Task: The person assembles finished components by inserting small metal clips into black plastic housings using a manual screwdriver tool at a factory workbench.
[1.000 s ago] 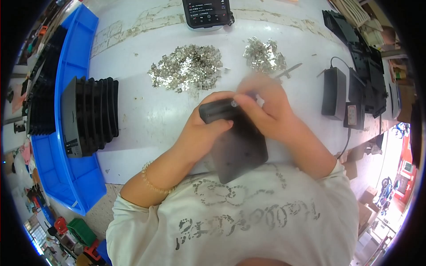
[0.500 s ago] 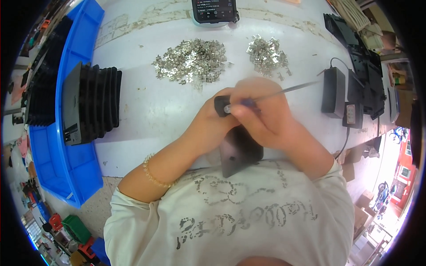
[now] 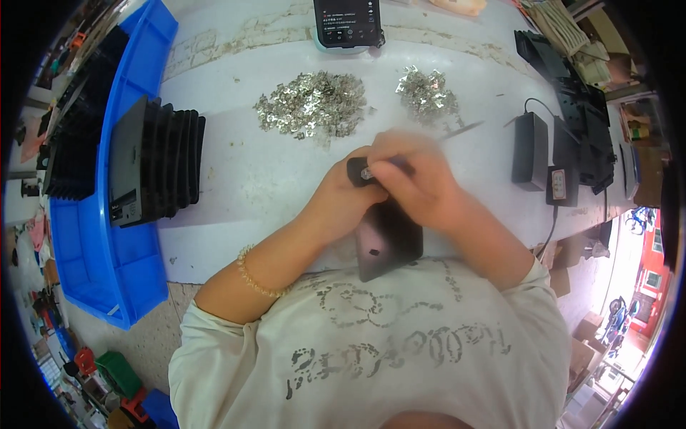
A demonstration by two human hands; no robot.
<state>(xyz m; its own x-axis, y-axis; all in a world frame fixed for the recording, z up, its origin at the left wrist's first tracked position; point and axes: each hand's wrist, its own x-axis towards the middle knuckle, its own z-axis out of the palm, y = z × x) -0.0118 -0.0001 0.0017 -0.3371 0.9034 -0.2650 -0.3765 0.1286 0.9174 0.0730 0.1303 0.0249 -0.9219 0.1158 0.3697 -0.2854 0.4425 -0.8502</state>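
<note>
My left hand [image 3: 346, 193] is wrapped round a dark plastic casing [image 3: 389, 247], whose broad lower part slants down against my shirt. Its narrow black upper end [image 3: 355, 170] sticks out above my left fingers. My right hand [image 3: 414, 175] is closed in a pinch over that end, partly blurred. From behind its knuckles juts a thin metal tool [image 3: 464, 131], smeared by motion, so its exact kind cannot be told. A small silvery metal piece [image 3: 366, 173] shows at my right thumb tip, against the black end.
Two piles of small metal pieces, a large pile [image 3: 311, 104] and a smaller pile [image 3: 426, 93], lie beyond my hands. A phone [image 3: 348, 25] stands behind. Left are stacked black casings [image 3: 161, 161] and a blue crate [image 3: 136, 286]; right, a black power adapter [image 3: 529, 150] and more black parts [image 3: 589, 121].
The thin tool has swung and now shows less of its length past my right hand. Both hands stay at the casing's end. The whole view has shifted slightly.
</note>
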